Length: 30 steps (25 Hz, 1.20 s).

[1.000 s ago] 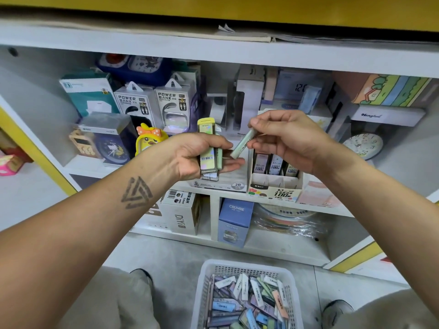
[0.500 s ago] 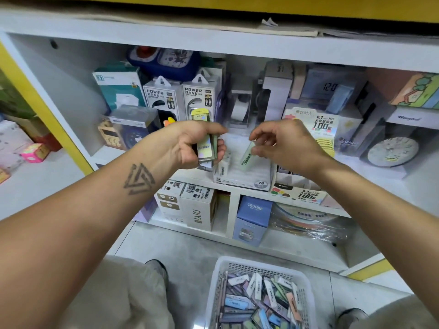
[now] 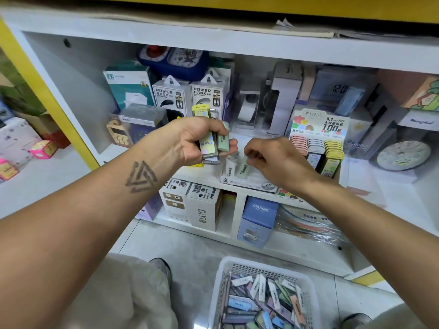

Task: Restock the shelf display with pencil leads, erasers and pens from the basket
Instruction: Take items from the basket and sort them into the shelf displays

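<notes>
My left hand (image 3: 192, 141) grips a bunch of slim pencil lead cases (image 3: 207, 138), one with a yellow cap, together with a pale green eraser (image 3: 223, 141). My right hand (image 3: 273, 160) pinches another pale green eraser (image 3: 242, 165) and holds it upright in the white 2B display box (image 3: 249, 180) on the shelf, beside a white eraser (image 3: 230, 165) standing there. To the right stands the 0.7 HB lead display (image 3: 319, 148) with pink, white and yellow cases. The white basket (image 3: 263, 293) on the floor holds several erasers and lead cases.
Power bank boxes (image 3: 187, 97), a tape dispenser (image 3: 248, 110) and clocks (image 3: 401, 155) fill the back of the shelf. DIY boxes (image 3: 202, 210) and a blue CRUHRE box (image 3: 257, 220) stand in the lower compartment. My knees and shoes flank the basket.
My right hand has carried the green eraser down from in front of the shelf into the 2B display box. The view shifted left, and my left hand stayed roughly in place with its bundle.
</notes>
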Each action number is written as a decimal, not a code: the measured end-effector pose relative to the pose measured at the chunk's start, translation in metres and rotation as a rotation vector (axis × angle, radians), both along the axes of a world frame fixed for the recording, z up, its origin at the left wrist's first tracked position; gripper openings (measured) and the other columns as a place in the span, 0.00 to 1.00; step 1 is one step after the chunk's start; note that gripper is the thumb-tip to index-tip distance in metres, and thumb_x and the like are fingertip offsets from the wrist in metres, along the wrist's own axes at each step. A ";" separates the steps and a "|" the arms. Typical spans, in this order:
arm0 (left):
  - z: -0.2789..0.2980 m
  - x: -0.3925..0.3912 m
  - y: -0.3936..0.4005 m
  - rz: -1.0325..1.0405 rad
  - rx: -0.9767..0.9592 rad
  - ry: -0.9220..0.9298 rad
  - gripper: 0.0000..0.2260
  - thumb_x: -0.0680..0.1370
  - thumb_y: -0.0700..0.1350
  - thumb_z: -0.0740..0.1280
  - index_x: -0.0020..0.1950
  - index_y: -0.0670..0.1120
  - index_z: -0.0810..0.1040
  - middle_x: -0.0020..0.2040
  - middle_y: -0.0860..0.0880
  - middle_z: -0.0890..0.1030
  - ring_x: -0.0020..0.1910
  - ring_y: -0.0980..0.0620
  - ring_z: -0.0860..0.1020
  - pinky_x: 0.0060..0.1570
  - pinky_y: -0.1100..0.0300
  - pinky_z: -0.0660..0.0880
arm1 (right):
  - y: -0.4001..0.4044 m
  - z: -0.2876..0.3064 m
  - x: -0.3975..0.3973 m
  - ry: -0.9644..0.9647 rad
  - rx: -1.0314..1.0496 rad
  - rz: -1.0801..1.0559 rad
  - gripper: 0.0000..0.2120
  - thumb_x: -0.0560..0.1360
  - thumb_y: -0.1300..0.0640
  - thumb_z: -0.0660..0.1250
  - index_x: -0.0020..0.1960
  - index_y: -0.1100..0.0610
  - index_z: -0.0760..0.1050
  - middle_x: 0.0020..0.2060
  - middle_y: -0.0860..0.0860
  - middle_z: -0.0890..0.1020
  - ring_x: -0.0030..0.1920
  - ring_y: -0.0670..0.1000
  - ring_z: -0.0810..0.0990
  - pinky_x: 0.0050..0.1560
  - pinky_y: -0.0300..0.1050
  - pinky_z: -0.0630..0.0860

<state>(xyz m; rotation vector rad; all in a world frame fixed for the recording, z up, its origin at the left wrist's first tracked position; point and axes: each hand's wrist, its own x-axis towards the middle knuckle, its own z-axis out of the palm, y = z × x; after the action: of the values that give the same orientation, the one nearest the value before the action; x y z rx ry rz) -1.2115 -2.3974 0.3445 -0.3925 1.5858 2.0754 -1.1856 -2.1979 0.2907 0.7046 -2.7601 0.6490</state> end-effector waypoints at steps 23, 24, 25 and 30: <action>-0.007 0.005 0.024 -0.218 -0.123 0.034 0.07 0.78 0.34 0.66 0.55 0.40 0.76 0.42 0.42 0.79 0.40 0.48 0.80 0.41 0.54 0.82 | 0.009 0.036 -0.003 -0.368 -0.828 -0.179 0.06 0.74 0.64 0.74 0.49 0.65 0.81 0.34 0.57 0.81 0.31 0.50 0.78 0.33 0.42 0.78; -0.007 0.002 0.021 -0.151 -0.107 0.014 0.07 0.78 0.34 0.66 0.55 0.41 0.74 0.39 0.43 0.76 0.35 0.50 0.77 0.33 0.57 0.82 | 0.014 0.037 -0.006 -0.268 -0.741 -0.198 0.05 0.75 0.64 0.74 0.48 0.64 0.80 0.34 0.57 0.81 0.31 0.51 0.81 0.34 0.45 0.80; -0.007 -0.001 0.017 -0.095 -0.096 0.003 0.09 0.77 0.33 0.65 0.55 0.42 0.73 0.37 0.44 0.74 0.32 0.51 0.74 0.28 0.60 0.79 | 0.017 0.035 -0.008 -0.171 -0.614 -0.213 0.03 0.75 0.63 0.73 0.48 0.61 0.80 0.36 0.55 0.82 0.32 0.52 0.83 0.37 0.48 0.82; -0.004 0.001 0.011 -0.108 -0.102 0.018 0.04 0.76 0.33 0.64 0.46 0.41 0.74 0.31 0.44 0.76 0.25 0.52 0.74 0.24 0.64 0.75 | 0.011 0.007 -0.007 -0.040 -0.179 -0.159 0.07 0.77 0.65 0.68 0.53 0.55 0.76 0.39 0.51 0.81 0.39 0.52 0.83 0.43 0.53 0.82</action>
<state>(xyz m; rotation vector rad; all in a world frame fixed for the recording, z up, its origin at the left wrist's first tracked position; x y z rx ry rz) -1.2102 -2.3868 0.3405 -0.3175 1.6894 1.9284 -1.1927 -2.1865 0.2977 0.4345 -2.7141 0.8701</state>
